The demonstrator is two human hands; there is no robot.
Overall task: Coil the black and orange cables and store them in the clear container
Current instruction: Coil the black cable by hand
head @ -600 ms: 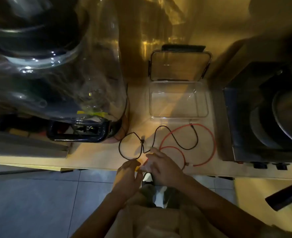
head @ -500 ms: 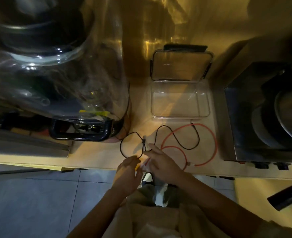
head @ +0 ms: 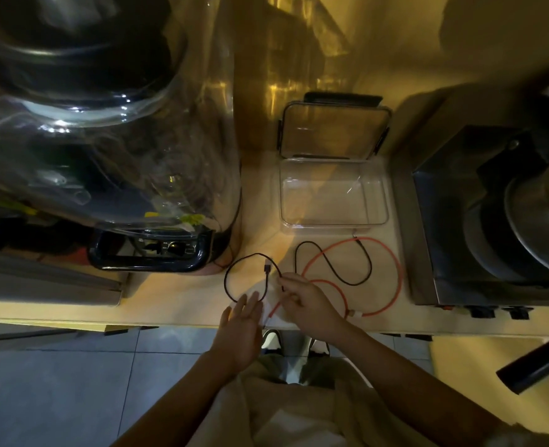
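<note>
left hand [head: 240, 327] lower centre, fingers straight, released, at the black cable [head: 234, 291] loop | right hand [head: 305, 301] just right of it, pinching the black cable | orange cable [head: 398, 279] looped on tabletop [head: 176, 295], centre-right | clear container [head: 334, 221] above the cables, lid up

No readable text, label or number anywhere.

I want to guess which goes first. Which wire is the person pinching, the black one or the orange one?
The black cable. The right hand pinches it beside its loop, while the orange cable lies loose on the counter, running under that hand.
</note>
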